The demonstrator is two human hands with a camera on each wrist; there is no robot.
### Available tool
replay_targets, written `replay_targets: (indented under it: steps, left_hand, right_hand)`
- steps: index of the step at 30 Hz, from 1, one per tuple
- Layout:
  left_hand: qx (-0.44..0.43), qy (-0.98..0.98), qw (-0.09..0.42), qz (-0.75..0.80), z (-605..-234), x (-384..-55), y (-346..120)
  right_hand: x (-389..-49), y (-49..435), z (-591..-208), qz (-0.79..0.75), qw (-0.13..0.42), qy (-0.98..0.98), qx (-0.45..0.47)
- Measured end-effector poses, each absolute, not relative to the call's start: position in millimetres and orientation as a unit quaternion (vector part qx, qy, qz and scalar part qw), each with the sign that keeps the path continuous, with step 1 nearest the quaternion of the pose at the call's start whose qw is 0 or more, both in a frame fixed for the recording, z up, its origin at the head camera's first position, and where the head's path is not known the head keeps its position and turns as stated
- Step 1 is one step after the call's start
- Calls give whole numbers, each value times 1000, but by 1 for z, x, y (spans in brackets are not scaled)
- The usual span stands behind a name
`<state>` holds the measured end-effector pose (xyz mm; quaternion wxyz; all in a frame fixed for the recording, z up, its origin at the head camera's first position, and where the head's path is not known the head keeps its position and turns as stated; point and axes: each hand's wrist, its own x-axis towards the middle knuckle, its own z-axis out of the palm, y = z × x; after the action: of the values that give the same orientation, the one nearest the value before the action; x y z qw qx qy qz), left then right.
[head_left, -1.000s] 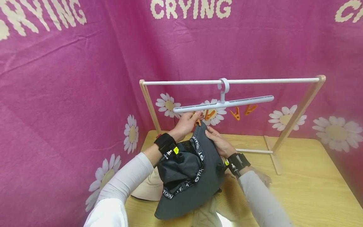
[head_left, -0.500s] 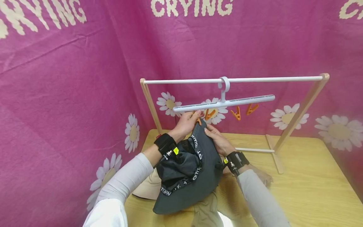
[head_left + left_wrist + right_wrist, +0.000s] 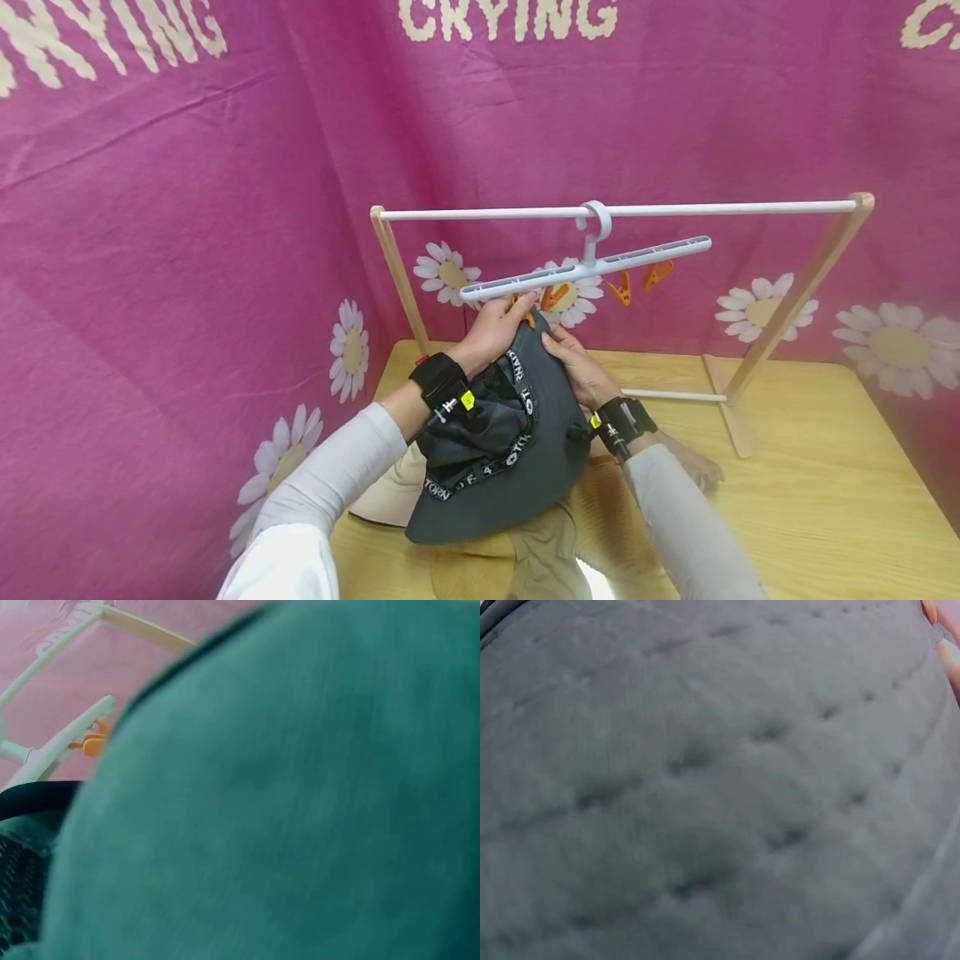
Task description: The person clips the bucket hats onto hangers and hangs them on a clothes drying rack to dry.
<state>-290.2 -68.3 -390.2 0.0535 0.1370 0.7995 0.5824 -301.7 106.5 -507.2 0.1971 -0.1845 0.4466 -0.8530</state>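
One hanger [image 3: 588,269], steeper than before, above the dark hat [image 3: 501,435]

"CRYING" reads across the pink cloth [image 3: 480,125], "TORN" and "4" on the band [image 3: 501,465] of the dark hat [image 3: 551,446].

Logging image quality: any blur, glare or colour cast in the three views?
Head: hat and hanger fairly clear, white patch, likely glare, at bottom edge; left wrist: hat soft, teal-tinted, filling most of it; right wrist: stitching blurred.
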Motion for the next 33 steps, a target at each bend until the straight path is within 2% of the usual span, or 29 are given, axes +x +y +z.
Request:
replay_targets:
  steps: [4,9,18,27,33]
  left_hand:
    - [152,813,37,561,-389,-289,-67]
    - [167,879,-6,447,-385,-290,-70]
    - [165,923,-14,348,-385,-291,-78]
    - [153,931,-27,330,-378,-284,-78]
    - [181,950,-95,237,-377,-269,-79]
  right_hand:
    - [-301,108,-507,-851,189,454,-184]
    - [-302,109,-507,-846,178,468,-184]
    - [-303,112,-511,-808,176,531,-184]
    - [-298,118,-508,-721,96,664,-174]
    - [-291,129,-507,-683,80,708,-162]
